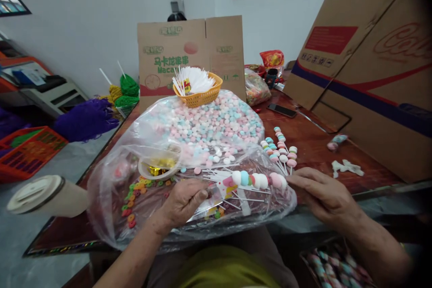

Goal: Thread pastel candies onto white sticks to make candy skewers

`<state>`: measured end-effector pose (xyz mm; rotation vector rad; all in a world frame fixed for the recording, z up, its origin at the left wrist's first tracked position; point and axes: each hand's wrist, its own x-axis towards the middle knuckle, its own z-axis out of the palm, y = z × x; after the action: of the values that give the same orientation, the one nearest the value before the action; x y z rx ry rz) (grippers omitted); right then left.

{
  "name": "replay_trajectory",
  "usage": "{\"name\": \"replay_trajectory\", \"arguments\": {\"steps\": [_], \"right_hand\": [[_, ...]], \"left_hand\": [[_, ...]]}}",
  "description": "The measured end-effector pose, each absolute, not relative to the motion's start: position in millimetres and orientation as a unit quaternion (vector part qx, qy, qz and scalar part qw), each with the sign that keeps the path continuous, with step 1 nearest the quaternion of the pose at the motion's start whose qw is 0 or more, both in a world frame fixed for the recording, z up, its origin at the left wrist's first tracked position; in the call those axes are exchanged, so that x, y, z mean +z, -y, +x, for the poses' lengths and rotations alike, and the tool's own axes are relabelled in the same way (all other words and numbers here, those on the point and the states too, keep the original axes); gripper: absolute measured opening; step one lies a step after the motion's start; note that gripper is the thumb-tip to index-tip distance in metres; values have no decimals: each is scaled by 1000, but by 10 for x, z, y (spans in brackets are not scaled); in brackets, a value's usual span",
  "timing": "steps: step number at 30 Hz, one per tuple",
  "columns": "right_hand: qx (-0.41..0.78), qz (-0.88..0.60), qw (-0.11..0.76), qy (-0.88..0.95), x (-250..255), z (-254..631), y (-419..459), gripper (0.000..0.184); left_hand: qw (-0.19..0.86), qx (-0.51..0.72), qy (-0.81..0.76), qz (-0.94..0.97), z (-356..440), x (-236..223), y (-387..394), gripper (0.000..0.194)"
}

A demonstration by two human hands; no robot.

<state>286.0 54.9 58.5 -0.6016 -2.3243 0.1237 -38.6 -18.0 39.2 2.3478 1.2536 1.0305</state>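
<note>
A left hand (187,199) closes its grip, thumb against fingers, on the printed end of a wrapped candy skewer (258,181) above the near side of a clear plastic bag (104,204). A right hand (326,195) reaches in from the bag's right, fingers extended and slightly bent at the skewer's far end; whether it pinches the film or only touches it, one cannot tell.

The soft pieces seem to call for light pressure: a firm hold at the stick end, the row kept straight, the film drawn smooth from its edge rather than squeezed over the candy. A hard tug could crease the sleeve or push the pieces out of line.

Pastel candies (216,121) fill the far part of the bag. Beyond them, a yellow basket (202,100) holds white sticks (194,76). A round tub (143,171), within the bag's outline at left, carries gold strips (158,166), with ring-shaped candies (127,212) around it. Unwrapped skewers (282,153) lie on the worktop (310,153), just right of the bag. Below the bag, at lower right, a box contains more candy skewers (340,265). A lidded cup (64,195), contents hidden, stands to its left.
</note>
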Motion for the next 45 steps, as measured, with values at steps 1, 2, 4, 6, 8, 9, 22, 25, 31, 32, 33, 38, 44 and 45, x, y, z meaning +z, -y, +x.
{"name": "replay_trajectory", "arguments": {"steps": [1,2,4,6,8,9,22,25,31,32,33,38,44,45], "right_hand": [[34,-227,351,908,602,2884,-553,33],[23,-221,338,915,623,2910,-558,33],[7,-215,313,925,670,2960,-568,32],[-1,-218,299,929,707,2995,-575,32],[-1,-219,294,930,712,3013,-576,33],[0,-216,292,932,701,3016,-575,33],[-18,-252,375,892,623,3053,-485,41],[-31,-267,401,876,614,3014,-451,44],[-34,-255,388,885,409,2950,-417,34],[-30,-259,386,885,386,2960,-410,32],[-24,-262,384,885,372,2974,-401,32],[-11,-274,401,874,371,3026,-358,40],[-25,-280,411,867,331,2955,-334,43],[-27,-273,405,872,317,2949,-331,42]], "left_hand": [[149,342,-437,819,-384,407,168,34],[154,329,-440,821,-380,421,155,34],[165,308,-447,824,-370,446,129,35],[183,295,-457,819,-360,454,107,37],[208,291,-468,808,-355,441,93,40],[219,292,-474,801,-356,429,90,40],[314,305,-480,760,-351,371,143,46],[324,317,-487,747,-341,371,141,46],[347,346,-485,725,-330,381,148,51],[358,348,-483,719,-331,389,151,52],[370,349,-481,714,-333,396,154,53],[380,338,-475,718,-342,406,155,54],[367,336,-483,721,-312,403,143,56],[369,339,-485,717,-307,404,143,56]]}}
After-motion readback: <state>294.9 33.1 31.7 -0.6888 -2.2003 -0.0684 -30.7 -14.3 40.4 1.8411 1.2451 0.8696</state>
